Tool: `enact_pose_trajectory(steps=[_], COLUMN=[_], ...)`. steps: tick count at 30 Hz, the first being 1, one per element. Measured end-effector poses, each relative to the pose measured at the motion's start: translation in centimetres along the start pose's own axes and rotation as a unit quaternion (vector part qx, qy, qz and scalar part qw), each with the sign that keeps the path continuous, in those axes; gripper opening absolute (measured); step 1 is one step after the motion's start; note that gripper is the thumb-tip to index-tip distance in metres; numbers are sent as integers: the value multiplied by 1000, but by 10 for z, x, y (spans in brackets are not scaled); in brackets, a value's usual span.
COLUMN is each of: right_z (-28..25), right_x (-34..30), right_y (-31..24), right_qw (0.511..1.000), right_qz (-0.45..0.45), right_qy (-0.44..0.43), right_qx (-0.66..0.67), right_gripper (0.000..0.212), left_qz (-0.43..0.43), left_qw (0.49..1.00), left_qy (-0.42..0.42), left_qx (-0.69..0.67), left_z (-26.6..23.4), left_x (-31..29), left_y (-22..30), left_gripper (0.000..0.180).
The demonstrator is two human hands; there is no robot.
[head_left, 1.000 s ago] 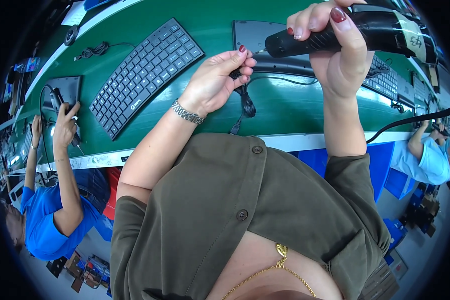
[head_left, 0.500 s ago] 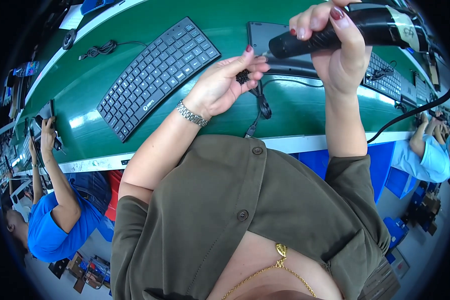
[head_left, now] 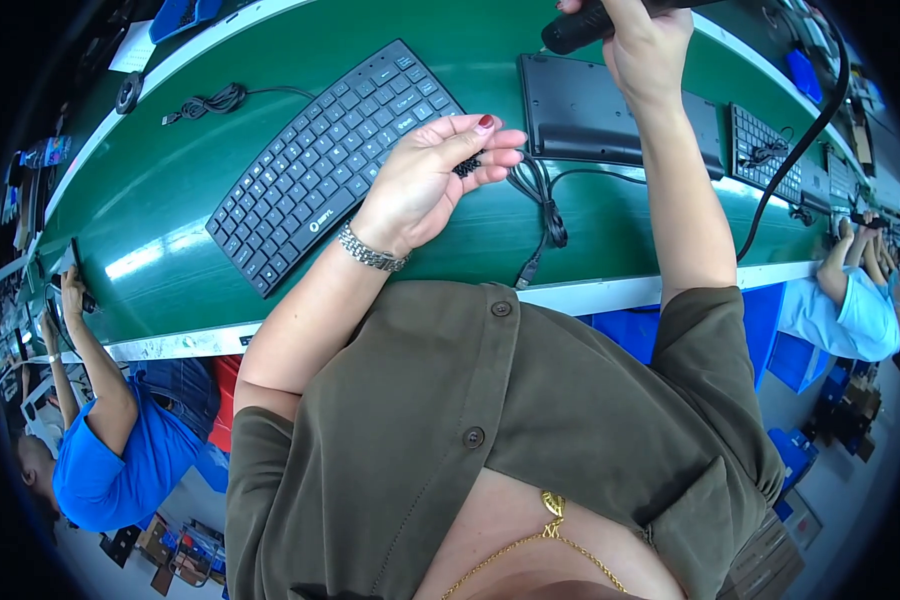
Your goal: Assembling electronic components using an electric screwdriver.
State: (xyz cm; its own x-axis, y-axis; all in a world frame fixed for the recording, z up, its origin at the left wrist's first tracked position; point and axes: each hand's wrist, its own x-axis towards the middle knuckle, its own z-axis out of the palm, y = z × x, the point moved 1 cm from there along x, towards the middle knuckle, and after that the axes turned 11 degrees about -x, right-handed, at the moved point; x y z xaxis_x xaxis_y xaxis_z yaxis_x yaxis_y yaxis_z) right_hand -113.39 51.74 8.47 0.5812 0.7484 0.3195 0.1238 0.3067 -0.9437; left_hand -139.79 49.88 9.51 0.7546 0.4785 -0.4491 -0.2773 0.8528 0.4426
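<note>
My right hand (head_left: 650,48) is wrapped around a black electric screwdriver (head_left: 578,28), partly cut off by the upper edge. Its tip is at the far left corner of a black keyboard lying face down (head_left: 582,115). My left hand (head_left: 422,178) is cupped, palm turned up, and holds a small heap of black screws (head_left: 468,165), partly hidden by the fingers. Under and left of that hand lies a black keyboard, keys up (head_left: 315,175). A bundled black USB cable (head_left: 548,215) rests between my left hand and the overturned keyboard.
Another coiled cable (head_left: 215,102) lies at the far left of the green bench (head_left: 150,215). More keyboards (head_left: 760,150) stand to the right, past the screwdriver's hanging black cord (head_left: 805,140). Co-workers sit at the left (head_left: 120,450) and right (head_left: 840,310).
My right hand has carried the screwdriver up and left, away from my left fingers, to the overturned keyboard's corner. The left hand has drawn slightly back to the left, still cupping the screws.
</note>
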Motion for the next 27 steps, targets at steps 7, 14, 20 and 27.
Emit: enact_pose_trajectory(steps=[7,14,20,27], right_z=[15,21,34,57], right_x=[-3,2,-13,-45], right_y=[-6,-15,-35,-91], right_qw=[999,965,984,983], right_qz=[-11,-54,-11,-77], right_qy=[-16,-112,-46,-42], right_qx=[-28,-229,-172,160], right_gripper=[22,21,20,26], left_qz=[9,41,36,7], left_qw=[1000,999,999,999], left_qy=[4,-2,-2,-31], left_qx=[-2,8,3,-19], left_z=[-11,-15,-13,-18], left_x=[2,7,17,34], left_y=[9,21,30,23], left_gripper=[23,26,21,16])
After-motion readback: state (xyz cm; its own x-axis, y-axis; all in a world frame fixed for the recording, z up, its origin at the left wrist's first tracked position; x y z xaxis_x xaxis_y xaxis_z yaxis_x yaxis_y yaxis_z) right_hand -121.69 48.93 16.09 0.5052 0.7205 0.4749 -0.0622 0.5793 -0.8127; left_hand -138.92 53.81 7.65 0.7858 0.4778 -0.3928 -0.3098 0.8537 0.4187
